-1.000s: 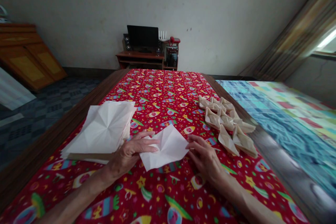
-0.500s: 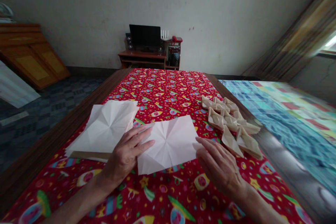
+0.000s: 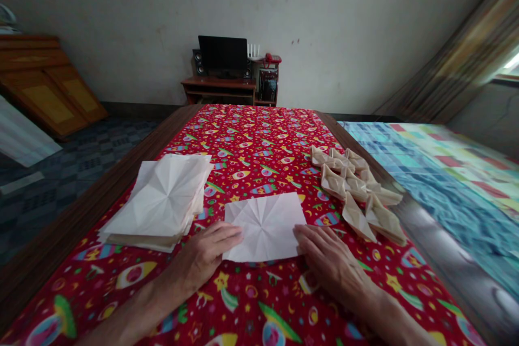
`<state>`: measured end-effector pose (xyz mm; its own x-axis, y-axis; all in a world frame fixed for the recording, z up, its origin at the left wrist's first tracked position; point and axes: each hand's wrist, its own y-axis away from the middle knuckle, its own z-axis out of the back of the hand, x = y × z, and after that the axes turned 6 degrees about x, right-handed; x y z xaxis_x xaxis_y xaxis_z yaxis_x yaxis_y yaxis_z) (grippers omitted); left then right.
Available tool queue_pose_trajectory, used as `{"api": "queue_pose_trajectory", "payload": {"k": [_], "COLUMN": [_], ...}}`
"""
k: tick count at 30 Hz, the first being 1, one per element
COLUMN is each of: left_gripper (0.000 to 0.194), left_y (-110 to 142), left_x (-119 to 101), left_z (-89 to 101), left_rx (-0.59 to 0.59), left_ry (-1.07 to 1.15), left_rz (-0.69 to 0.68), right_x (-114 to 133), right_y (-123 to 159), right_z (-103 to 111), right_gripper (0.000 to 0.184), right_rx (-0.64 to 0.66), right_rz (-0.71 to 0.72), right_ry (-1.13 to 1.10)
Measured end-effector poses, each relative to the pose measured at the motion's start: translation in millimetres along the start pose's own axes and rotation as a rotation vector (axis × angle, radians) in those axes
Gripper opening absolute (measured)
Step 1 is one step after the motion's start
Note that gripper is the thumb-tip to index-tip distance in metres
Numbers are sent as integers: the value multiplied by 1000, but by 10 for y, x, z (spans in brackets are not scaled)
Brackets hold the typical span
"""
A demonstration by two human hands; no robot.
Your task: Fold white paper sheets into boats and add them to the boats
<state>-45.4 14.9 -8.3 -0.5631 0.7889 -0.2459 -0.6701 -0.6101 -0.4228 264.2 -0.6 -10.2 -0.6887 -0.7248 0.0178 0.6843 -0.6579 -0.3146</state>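
Note:
A white sheet of paper (image 3: 267,224) with creases fanning out from its middle lies in front of me on the red patterned cloth. My left hand (image 3: 211,248) grips its left edge, fingers together on top. At the right edge, my right hand (image 3: 324,246) holds the sheet in the same way. Both thumbs are mostly hidden. To the left is a stack of similar creased sheets (image 3: 164,197), with browner paper showing at its lower edge. Several folded paper pieces (image 3: 354,184), beige and pointed, stand in rows beyond my right hand.
The red cloth (image 3: 259,140) covers a dark wooden table (image 3: 170,124). A bed with checked bedding (image 3: 405,173) adjoins on the right. Against the far wall stand a monitor (image 3: 223,54) and a desk (image 3: 219,86). A wooden cabinet (image 3: 52,92) is at the left.
Both hands have drawn the sheet slightly towards me and turned it straighter. My left hand has moved away from the stack, and the fingers of both hands have closed on the sheet's edges.

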Motion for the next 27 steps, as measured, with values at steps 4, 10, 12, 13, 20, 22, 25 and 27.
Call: {"api": "queue_pose_trajectory", "payload": {"k": [4,10,12,13,20,22,25,27], "left_gripper": [63,55,54,53,52,50,45,38], "left_y": [7,30,42,48,69,73,82,84], "left_x": [43,71,90,101,113,108,122,139], "left_z": [-24,1,20,28,51,40,15,8], "left_rx": [-12,-25,-37,-42,-50,-56,-78,-101], "left_ry": [26,37,64,79,143,148,176,204], "left_rz": [2,0,12,16,32,20,20,53], "right_x": [-39,-103,-91,-82,-82,-95,-121,-146], "right_y": [-71,-103,-93,-88,-96,-94,-79,-68], "right_z": [36,25,19,16,24,26,15,6], "right_gripper": [28,22,20,19,21,22,22,23], "right_rx": [52,-72,-113,-120,-82,-84,-99,-96], "right_rz": [21,61,77,88,82,89,56,15], "right_ry": [-132,-240,-287,-308,-301,-268,-280,-321]}}
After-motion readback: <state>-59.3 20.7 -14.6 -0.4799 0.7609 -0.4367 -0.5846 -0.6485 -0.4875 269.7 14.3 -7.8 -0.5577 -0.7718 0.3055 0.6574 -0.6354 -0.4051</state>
